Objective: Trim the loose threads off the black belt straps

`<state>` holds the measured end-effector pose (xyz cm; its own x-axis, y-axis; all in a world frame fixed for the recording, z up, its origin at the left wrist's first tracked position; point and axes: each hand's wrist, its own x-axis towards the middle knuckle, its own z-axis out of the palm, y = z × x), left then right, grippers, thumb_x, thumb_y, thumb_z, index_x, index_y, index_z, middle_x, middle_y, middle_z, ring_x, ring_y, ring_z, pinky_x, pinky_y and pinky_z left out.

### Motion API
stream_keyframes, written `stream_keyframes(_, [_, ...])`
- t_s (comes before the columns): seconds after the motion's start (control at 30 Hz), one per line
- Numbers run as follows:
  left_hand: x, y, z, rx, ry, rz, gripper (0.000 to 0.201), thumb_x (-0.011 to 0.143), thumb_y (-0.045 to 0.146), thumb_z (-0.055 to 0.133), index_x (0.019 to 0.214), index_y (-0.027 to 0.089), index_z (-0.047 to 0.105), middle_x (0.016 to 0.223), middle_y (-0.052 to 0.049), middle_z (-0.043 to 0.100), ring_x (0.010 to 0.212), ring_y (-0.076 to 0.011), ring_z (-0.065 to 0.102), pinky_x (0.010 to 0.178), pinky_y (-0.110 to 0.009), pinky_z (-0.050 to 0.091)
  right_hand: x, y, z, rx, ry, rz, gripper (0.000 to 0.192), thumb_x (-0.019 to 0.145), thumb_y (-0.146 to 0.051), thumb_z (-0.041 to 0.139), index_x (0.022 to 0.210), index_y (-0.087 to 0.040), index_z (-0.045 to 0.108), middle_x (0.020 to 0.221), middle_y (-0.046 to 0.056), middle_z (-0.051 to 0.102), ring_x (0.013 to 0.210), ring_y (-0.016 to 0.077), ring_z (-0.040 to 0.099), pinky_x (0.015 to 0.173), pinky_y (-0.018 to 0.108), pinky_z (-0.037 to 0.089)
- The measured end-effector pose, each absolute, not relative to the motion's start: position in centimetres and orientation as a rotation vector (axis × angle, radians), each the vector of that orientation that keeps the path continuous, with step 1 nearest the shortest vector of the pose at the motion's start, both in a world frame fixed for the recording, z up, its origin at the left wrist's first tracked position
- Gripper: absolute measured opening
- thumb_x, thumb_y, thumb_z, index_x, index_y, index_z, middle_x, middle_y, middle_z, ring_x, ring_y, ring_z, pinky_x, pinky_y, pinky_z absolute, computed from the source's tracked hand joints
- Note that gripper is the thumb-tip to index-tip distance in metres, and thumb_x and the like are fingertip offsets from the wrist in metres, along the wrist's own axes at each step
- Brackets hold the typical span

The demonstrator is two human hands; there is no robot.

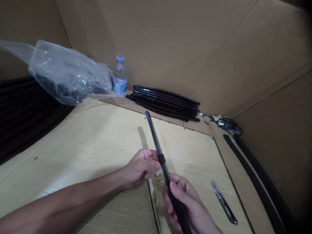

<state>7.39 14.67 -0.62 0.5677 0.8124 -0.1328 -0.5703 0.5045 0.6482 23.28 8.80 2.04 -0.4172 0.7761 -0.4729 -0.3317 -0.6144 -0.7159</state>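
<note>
Holding one black strip [156,143] over the board [85,152], I log both hands on it.

- Left hand [141,169]: fingers closed in a pinch at the small black clip on the strip's middle. I judge the pinch steadies the strip at that point.
- Right hand [187,208]: fingers wrapped around the strip's near end, thumb laid along it. The far end points up and away, clear of the board.
- Strip: one in hand, tilted, raised off the surface. A thin dark cord hangs beneath it, near the left hand.
- Stack [165,102]: similar black strips piled against the cardboard wall, kept behind the work area. I count roughly seven; the edges blur together.
- Long strips [255,182]: two, lying along the right edge beside the board.
- Snips [223,201]: one pair, flat on the board, just right of the right hand, within easy reach.
- Bottle [120,78]: one, upright, at the back beside the stack.
- Bag [65,74]: one clear plastic bag, dark contents, left of the bottle.
- Small clutter [226,125]: mixed bits at the far right corner; count unclear.
</note>
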Motion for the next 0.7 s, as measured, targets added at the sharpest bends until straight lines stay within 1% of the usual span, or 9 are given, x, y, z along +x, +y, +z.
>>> stream_keyframes(0.07, [7.45,14.62,-0.58,0.643,0.494,0.849,0.036,0.056,0.03,0.082,0.07,0.01,0.056,0.051,0.006,0.042,0.04,-0.0006,0.021,0.037,-0.019,0.01,23.15,8.73,2.04,-1.043,-0.723,2.086,0.031,0.075,-0.039,0.071,0.078,-0.016,0.051,0.051,-0.001,0.059,0.035,0.0056,0.045,0.034,0.016,0.043])
stream_keyframes(0.13, [7.44,14.57,-0.52,0.659,0.498,0.831,0.033,0.059,0.031,0.08,0.068,0.011,0.055,0.049,0.008,0.039,0.039,-0.0005,0.02,0.038,-0.019,0.01,23.1,8.72,2.04,-1.034,-0.713,2.098,0.03,0.075,-0.036,0.072,0.078,-0.016,0.049,0.056,0.0,0.063,0.041,0.0078,0.052,0.04,0.02,0.049])
stream_keyframes(0.17, [7.41,14.55,-0.5,0.657,0.492,0.827,0.033,0.061,0.031,0.079,0.066,0.012,0.053,0.047,0.009,0.036,0.038,-0.0004,0.019,0.038,-0.019,0.011,23.08,8.74,2.04,-1.039,-0.702,2.103,0.03,0.074,-0.035,0.072,0.078,-0.016,0.049,0.058,0.001,0.064,0.043,0.0087,0.055,0.041,0.02,0.05])
stream_keyframes(0.23, [7.33,14.54,-0.48,0.65,0.484,0.825,0.033,0.063,0.03,0.079,0.064,0.013,0.05,0.044,0.01,0.032,0.038,-0.0005,0.018,0.038,-0.018,0.01,23.06,8.83,2.09,-1.052,-0.698,2.105,0.031,0.074,-0.034,0.073,0.08,-0.016,0.048,0.06,0.003,0.066,0.042,0.0097,0.057,0.037,0.017,0.046])
stream_keyframes(0.33, [7.2,14.62,-0.46,0.629,0.494,0.83,0.034,0.062,0.029,0.079,0.063,0.014,0.048,0.045,0.01,0.034,0.038,-0.0003,0.018,0.038,-0.018,0.01,22.97,9.04,2.24,-1.064,-0.655,2.059,0.03,0.081,-0.04,0.065,0.083,-0.016,0.048,0.062,0.005,0.067,0.04,0.0085,0.055,0.035,0.014,0.039])
stream_keyframes(0.4, [7.13,14.74,-0.43,0.614,0.516,0.844,0.035,0.062,0.028,0.079,0.062,0.014,0.046,0.045,0.009,0.034,0.038,-0.0004,0.019,0.038,-0.018,0.011,22.91,9.19,2.39,-1.054,-0.578,2.036,0.028,0.084,-0.042,0.06,0.083,-0.015,0.049,0.065,0.007,0.067,0.043,0.0082,0.055,0.039,0.015,0.039])
stream_keyframes(0.53, [7.13,15.02,-0.35,0.613,0.547,0.892,0.034,0.065,0.027,0.077,0.06,0.015,0.045,0.043,0.01,0.032,0.036,-0.0004,0.019,0.037,-0.018,0.011,22.85,9.3,2.64,-1.008,-0.488,2.035,0.023,0.082,-0.034,0.065,0.08,-0.015,0.052,0.072,0.009,0.067,0.054,0.0097,0.058,0.049,0.018,0.043])
stream_keyframes(0.63, [7.24,15.17,-0.38,0.623,0.591,0.924,0.033,0.068,0.028,0.074,0.06,0.015,0.045,0.043,0.01,0.03,0.036,-0.0005,0.015,0.037,-0.018,0.008,22.76,9.27,2.58,-0.987,-0.447,2.009,0.021,0.08,-0.031,0.067,0.078,-0.015,0.053,0.074,0.008,0.066,0.057,0.0096,0.057,0.05,0.018,0.043])
stream_keyframes(0.7, [7.34,15.22,-0.44,0.634,0.618,0.929,0.033,0.071,0.029,0.072,0.06,0.015,0.044,0.042,0.011,0.027,0.037,-0.0007,0.013,0.037,-0.018,0.008,22.69,9.29,2.4,-0.99,-0.443,1.975,0.018,0.08,-0.029,0.067,0.084,-0.016,0.057,0.074,0.007,0.066,0.058,0.0093,0.056,0.049,0.018,0.042])
